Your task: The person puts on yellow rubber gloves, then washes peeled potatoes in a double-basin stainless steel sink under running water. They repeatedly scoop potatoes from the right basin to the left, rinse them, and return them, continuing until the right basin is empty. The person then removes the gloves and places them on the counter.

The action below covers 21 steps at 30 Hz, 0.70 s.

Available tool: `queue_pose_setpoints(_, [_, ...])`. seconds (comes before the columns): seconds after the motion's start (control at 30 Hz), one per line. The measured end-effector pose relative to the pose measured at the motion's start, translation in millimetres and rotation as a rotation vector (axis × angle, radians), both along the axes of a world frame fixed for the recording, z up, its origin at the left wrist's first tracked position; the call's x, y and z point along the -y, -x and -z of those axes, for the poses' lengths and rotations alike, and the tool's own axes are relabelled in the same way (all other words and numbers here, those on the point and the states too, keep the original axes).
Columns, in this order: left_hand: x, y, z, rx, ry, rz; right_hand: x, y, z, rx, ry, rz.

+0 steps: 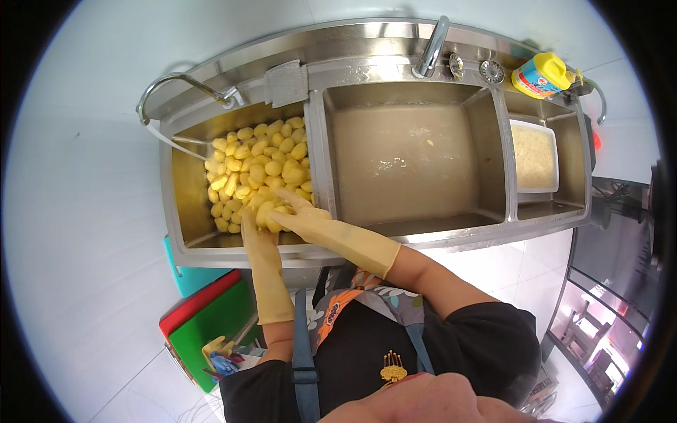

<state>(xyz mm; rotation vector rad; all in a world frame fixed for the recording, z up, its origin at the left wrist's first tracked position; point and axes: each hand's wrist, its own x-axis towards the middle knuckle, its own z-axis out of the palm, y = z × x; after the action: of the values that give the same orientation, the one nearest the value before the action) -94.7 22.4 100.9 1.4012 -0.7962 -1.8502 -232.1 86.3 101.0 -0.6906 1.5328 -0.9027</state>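
Observation:
Peeled yellow potatoes fill much of the left steel sink basin. My left hand, in a long cream rubber glove, reaches over the basin's front edge against the near potatoes. My right hand, gloved alike, comes in from the right with thumb and fingers spread around them. A few potatoes, slightly blurred, are cupped between both palms. At the far left, a curved faucet sends a stream of water onto the heap.
The middle basin holds cloudy water, with a second faucet behind it. On the right are a white tub and a yellow detergent jug. A grey cloth hangs at the back ledge. Cutting boards stand below left.

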Motion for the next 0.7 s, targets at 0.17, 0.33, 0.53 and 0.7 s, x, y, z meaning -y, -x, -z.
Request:
queue_pose_setpoints(0.17, [10.3, -12.3, 15.2, 0.117, 0.119, -0.136, -21.1, -1.2, 49.1, 0.147, 0.087, 0.236])
queue_pose_setpoints(0.33, [-12.6, 0.9, 78.2, 0.361, 0.254, 0.092, -84.5, 92.5, 84.6, -0.413, -0.156, 0.215])
queue_pose_setpoints(0.53, [-44.8, 35.8, 66.7, 0.955, 0.711, 0.591, -136.6, 219.7, 247.8, -0.800, -0.617, -0.176])
queue_pose_setpoints(0.7, [-42.3, 39.7, 79.4, 1.053, 0.698, 0.567, -121.7, 243.3, 304.4, -0.839, -0.514, -0.256])
